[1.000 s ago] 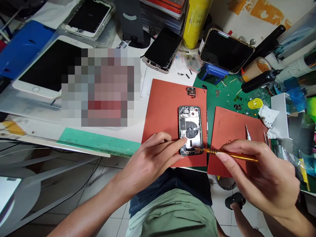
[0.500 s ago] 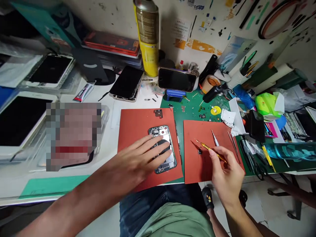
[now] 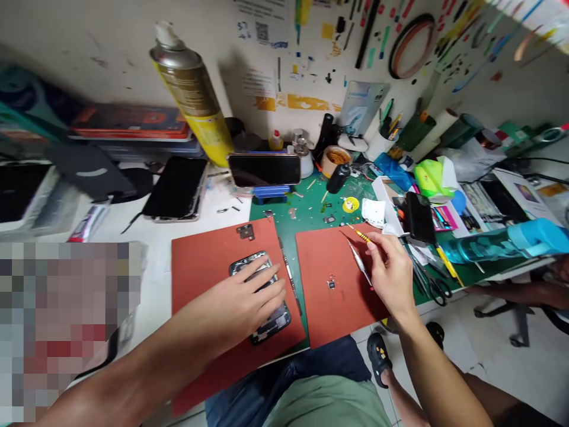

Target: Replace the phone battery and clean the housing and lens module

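Observation:
An opened smartphone (image 3: 281, 320) with its inner parts bare lies on the left red mat (image 3: 195, 267). My left hand (image 3: 244, 302) rests across it, fingers outstretched, hiding its middle. In my right hand (image 3: 391, 267), thumb and fingers pinch a gold precision screwdriver (image 3: 363, 236), its thin tip pointing left over the far edge of the right red mat (image 3: 320, 314). Just left of that hand lies a silver screwdriver (image 3: 359, 263) with a red end. Small dark parts (image 3: 331, 283) sit on the right mat. A dark metal bracket (image 3: 245, 232) is beyond the phone.
A slim metal tool (image 3: 288, 270) lies between the mats. Behind them stand a propped-up phone (image 3: 264, 170) and a tall spray can (image 3: 195, 101). To the right are scissors (image 3: 438, 292), a blue bottle (image 3: 502, 243) and a white box of tools. Another person's foot (image 3: 377, 356) shows below.
My view has turned to the right. The right hand has carried the gold screwdriver away from the small parts toward the right mat's far edge. The left hand stays on the phone.

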The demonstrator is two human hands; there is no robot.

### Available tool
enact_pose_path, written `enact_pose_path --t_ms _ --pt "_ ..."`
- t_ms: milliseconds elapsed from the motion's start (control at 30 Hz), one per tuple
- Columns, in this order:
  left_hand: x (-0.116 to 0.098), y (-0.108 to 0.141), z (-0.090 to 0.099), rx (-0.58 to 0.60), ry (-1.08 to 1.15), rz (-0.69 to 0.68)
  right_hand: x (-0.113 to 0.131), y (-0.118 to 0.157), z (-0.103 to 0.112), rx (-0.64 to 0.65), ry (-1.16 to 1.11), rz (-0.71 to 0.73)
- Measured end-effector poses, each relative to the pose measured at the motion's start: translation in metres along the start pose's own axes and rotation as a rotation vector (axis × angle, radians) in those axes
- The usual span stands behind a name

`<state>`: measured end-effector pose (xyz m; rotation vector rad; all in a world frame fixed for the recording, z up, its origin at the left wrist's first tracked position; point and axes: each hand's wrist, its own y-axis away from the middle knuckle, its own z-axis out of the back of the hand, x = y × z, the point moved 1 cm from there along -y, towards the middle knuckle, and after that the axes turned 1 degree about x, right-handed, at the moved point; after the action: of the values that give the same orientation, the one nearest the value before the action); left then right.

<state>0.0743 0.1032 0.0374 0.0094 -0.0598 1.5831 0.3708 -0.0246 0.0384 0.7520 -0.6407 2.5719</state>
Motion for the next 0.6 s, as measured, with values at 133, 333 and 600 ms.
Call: enact_pose_path --t_ms 133,333,600 --pt "0.006 0.002 -0.017 -0.050 0.055 -0.013 -0.027 -0.001 0.023 -0.074 0.124 -0.071" --pt "0.006 0.010 -0.036 -0.033 0.070 0.008 -0.040 -0.002 0.006 0.045 0.233 -0.059" --pt "0.011 0.013 -0.018 -0.100 -0.018 0.009 -0.043 -0.016 0.006 0.151 0.224 -0.029"
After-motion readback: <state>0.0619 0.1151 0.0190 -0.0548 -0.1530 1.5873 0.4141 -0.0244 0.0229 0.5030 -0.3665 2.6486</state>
